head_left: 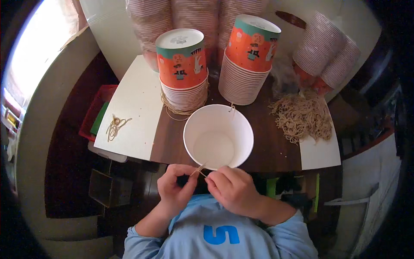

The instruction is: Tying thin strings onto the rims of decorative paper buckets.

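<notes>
A white paper bucket [243,137] lies tipped with its open mouth toward me, at the front edge of the table. A short piece of tan cord [232,108] passes through its far rim. At its near rim, my left hand [176,184] pinches a thin tan cord [200,170] between thumb and forefinger. My right hand [235,190] is closed on the same cord from the other side. The strands cross between my fingertips. Whether this cord passes through the bucket's near wall is hidden.
Behind the bucket stand two stacks of upturned orange-and-green paper buckets, a left stack [181,64] and a right stack [250,49]. A tangled pile of cord [302,115] sits at the right, a small cord bundle [115,127] at the left. Wrapped bucket stacks [194,17] line the back.
</notes>
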A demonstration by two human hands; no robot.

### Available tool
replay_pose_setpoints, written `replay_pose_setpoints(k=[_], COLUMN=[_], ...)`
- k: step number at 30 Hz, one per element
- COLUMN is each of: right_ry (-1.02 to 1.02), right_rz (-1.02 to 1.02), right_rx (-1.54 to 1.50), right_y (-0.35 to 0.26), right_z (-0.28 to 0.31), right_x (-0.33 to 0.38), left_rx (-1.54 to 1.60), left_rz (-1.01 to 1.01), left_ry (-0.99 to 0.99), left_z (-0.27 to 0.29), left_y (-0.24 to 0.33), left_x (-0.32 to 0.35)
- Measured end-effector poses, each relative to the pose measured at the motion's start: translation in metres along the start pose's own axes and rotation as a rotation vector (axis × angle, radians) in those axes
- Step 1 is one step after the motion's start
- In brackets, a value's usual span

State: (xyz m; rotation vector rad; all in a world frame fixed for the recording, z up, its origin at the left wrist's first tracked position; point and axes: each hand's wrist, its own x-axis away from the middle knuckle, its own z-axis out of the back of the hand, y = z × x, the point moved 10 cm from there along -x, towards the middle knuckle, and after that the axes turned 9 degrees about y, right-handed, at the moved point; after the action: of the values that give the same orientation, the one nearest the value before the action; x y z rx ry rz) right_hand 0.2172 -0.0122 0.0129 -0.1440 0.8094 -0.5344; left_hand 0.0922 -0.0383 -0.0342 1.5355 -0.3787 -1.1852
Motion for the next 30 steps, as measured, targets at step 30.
replay_pose_setpoints(k=[30], right_ry=[0.031], right_rz=[-1.394], right_rx=[-1.701], right_y=[0.064], right_z=[-0.124], right_x=[0.077], left_rx=[0.319], left_rz=[0.346], left_ry=[0.159], left_z=[-0.003], left_y=[-0.050], left_x=[0.020])
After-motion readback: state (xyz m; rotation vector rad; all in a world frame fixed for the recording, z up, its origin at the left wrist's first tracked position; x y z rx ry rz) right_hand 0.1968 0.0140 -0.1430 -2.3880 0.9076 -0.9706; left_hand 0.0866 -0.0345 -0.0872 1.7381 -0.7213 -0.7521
